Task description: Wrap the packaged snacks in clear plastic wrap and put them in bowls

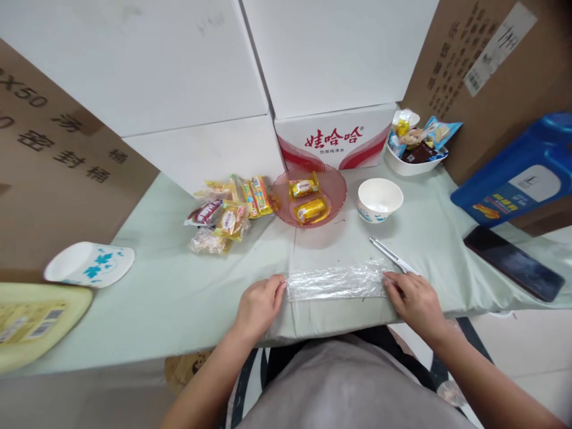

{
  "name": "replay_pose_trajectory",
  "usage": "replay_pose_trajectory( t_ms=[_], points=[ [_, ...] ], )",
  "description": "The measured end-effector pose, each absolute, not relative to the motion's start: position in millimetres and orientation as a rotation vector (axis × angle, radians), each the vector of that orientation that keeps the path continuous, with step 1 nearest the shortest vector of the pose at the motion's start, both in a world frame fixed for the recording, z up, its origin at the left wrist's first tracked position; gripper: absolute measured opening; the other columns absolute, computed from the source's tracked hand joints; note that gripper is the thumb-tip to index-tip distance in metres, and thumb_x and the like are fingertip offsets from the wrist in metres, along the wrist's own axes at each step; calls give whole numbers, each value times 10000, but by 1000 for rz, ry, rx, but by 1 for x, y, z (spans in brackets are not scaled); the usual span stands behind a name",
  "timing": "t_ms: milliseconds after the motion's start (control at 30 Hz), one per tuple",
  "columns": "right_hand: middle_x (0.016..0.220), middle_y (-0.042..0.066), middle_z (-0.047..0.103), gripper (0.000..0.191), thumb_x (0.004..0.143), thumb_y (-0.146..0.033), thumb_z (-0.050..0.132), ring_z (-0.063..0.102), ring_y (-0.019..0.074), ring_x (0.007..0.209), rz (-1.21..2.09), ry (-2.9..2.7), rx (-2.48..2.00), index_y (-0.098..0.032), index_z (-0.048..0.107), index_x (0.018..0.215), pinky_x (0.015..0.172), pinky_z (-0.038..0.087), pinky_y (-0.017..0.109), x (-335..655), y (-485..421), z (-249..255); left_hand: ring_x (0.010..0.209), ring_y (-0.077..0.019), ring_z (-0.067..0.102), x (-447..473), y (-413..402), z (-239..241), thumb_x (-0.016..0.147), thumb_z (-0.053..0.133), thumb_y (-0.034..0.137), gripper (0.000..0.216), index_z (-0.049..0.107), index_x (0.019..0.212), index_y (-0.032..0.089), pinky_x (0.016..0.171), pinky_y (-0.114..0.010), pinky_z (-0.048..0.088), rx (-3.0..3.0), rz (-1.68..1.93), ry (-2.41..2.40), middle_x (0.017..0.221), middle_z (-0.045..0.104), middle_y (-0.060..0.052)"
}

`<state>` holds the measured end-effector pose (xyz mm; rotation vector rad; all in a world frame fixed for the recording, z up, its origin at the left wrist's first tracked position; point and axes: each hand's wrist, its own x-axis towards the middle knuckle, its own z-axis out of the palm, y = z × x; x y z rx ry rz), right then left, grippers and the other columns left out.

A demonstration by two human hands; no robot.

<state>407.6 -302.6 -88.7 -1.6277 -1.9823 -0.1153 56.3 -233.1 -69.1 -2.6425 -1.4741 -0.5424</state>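
Note:
A crinkled strip of clear plastic film (337, 281) lies stretched sideways near the table's front edge. My left hand (260, 302) pinches its left end, and my right hand (413, 298) pinches the right end. Just beyond my right hand rests a white and grey utility knife (389, 253), partly hidden by the fingers. Behind the film stands a pink glass bowl (328, 219) with two yellow-wrapped snacks (311, 210) in it. To its right is a white paper cup (379, 199) with blue leaves.
Several wrapped snacks (230, 220) lie left of the bowl. A white container (415, 165) of packets, a blue bottle (513, 173) and a phone (513, 262) are on the right. Another paper cup (96, 265) lies tipped at left by a yellow bottle (40, 325). Boxes (335, 140) line the back.

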Motion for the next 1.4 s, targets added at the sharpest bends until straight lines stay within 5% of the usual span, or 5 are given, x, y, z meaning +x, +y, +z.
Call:
replay_pose_trajectory(
  t_ms=[233,467,867,1133,1400],
  points=[
    [788,58,708,221,955,-304,481,641,200,676,-290,-1971,-1739,-170,647,1015,708,480,331,406,-291,-94,499,-176,572,61,-226,-76,956,449,329,255,639,855,193,519,-276,383,-2473,-376,-1602,557,618,-4],
    [1096,122,660,333,905,-301,562,599,287,1061,-305,-1973,-1608,-211,584,1225,937,446,440,395,-295,-68,806,-226,582,74,-240,-48,908,525,208,96,597,964,176,743,-345,478,-2455,-908,-1431,848,619,-85],
    [1497,147,404,794,810,-645,573,282,401,1379,-72,-2530,-1656,-181,419,1436,1076,239,618,401,-304,-77,1049,-300,576,59,-233,-68,933,501,308,270,610,1149,190,928,-475,405,-2670,-404,-1474,1171,647,-120],
    [1183,95,629,294,874,-146,511,550,272,1080,62,-2422,-1427,-272,660,1094,903,442,458,396,-346,-74,1090,-347,533,116,-263,-65,908,536,326,355,590,1215,156,881,-499,439,-2659,-536,-1604,1205,589,-187],
    [1004,62,679,211,889,-134,478,605,221,1067,655,-2441,-1022,-238,615,1012,934,473,403,390,-334,-12,1348,-307,393,116,-272,-73,899,568,379,485,483,1344,207,1108,-551,270,-3359,-446,-936,1406,523,-103]
  ],
)
